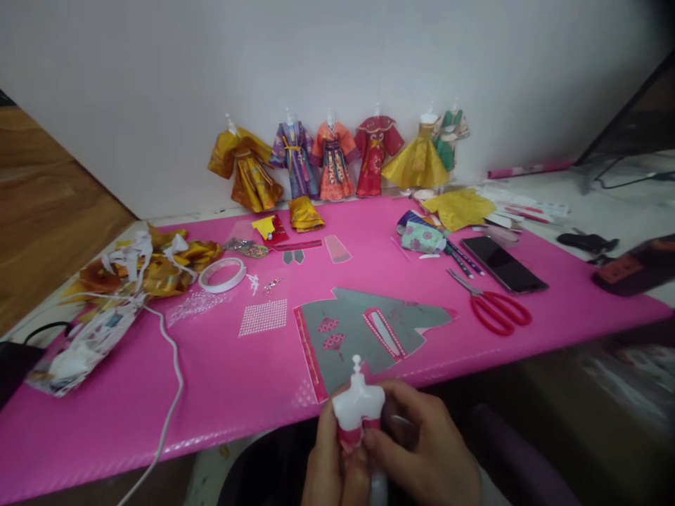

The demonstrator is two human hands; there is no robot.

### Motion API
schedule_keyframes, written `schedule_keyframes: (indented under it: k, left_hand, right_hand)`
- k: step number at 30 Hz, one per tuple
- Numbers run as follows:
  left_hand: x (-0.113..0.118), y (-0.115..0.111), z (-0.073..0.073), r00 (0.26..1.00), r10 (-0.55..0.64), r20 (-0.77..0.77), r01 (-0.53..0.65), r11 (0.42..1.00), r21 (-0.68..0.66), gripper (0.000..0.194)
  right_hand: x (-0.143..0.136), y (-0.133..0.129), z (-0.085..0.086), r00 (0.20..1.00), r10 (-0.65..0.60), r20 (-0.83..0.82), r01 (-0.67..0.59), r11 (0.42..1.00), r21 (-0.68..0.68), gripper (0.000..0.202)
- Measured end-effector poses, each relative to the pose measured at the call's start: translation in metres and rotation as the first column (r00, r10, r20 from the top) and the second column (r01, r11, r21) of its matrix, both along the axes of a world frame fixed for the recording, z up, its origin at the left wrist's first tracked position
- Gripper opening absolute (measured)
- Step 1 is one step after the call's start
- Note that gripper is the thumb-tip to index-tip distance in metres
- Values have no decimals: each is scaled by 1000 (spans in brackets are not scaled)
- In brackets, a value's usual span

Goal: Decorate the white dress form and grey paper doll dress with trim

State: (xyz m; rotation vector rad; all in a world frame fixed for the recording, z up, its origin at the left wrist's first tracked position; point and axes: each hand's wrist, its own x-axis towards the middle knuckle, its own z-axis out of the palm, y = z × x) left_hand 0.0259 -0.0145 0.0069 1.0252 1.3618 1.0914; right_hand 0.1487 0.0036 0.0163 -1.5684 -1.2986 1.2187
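Close to the table's front edge, my left hand (335,460) is closed round a small white doll torso (358,400) with a thin neck peg. A dark pink band (350,436) wraps its chest. My right hand (427,450) is closed on the torso's other side, its thumb pressed against the pink band. The torso's lower part is mostly hidden by my fingers. Just beyond the hands, a grey-green cut piece (348,316) with red trim and patterns lies flat on the pink table cover (221,379).
Several dressed doll forms (335,161) lean on the back wall. Red-handled scissors (498,309) and a phone (503,263) lie at right. At left are a tape roll (222,275), gold fabric (158,270) and a white cable (176,372) hanging over the front edge.
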Motion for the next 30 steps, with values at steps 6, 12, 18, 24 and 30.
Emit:
schedule_keyframes:
  k: [6,12,18,24,30]
  left_hand:
    - [-5,2,8,980,138,143,-117,982,-148,45]
    - [-7,3,11,968,191,163,-170,976,-134,35]
    - [-8,1,10,981,192,13,-190,979,-76,37]
    - [-6,-2,9,976,190,-104,-193,981,-27,47]
    - [-1,-6,6,957,229,-177,-243,968,-61,44]
  right_hand:
    - [18,-4,4,991,17,-136,-8,998,66,24]
    - [19,-7,17,1000,-17,-24,24,932,362,26]
    - [25,-11,18,995,49,86,-84,878,472,39]
    - [13,-13,17,995,81,-53,-49,897,440,25]
    - [-4,-17,6,996,-41,77,-7,836,548,11]
